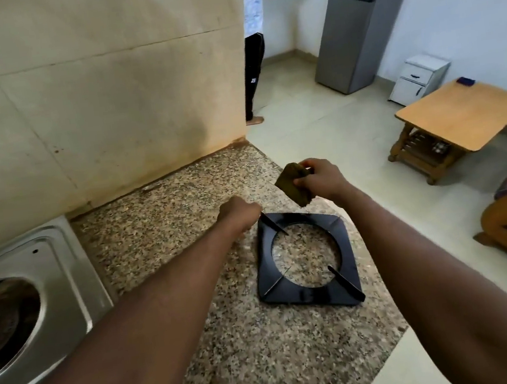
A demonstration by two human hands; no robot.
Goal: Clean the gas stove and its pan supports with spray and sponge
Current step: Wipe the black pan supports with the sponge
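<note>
1 gas stove (pixel 60 249) sits at the left edge, its burner well bare and dark, probably not yet cleaned. The left hand (pixel 238 216) is curled at the far corner of the pan support (pixel 345 250), which lies flat on the granite counter (pixel 170 228). I cannot tell whether it grips a prong. The right hand (pixel 324 179) pinches the sponge (pixel 293 185) just above that support. Scrubbing looks barely begun, and no spray bottle shows.

A grey fridge (pixel 350 34) and a white cabinet (pixel 417 78) are set side by side. A dark object (pixel 465 81) is laid at the wooden table's (pixel 461 116) far corner.
</note>
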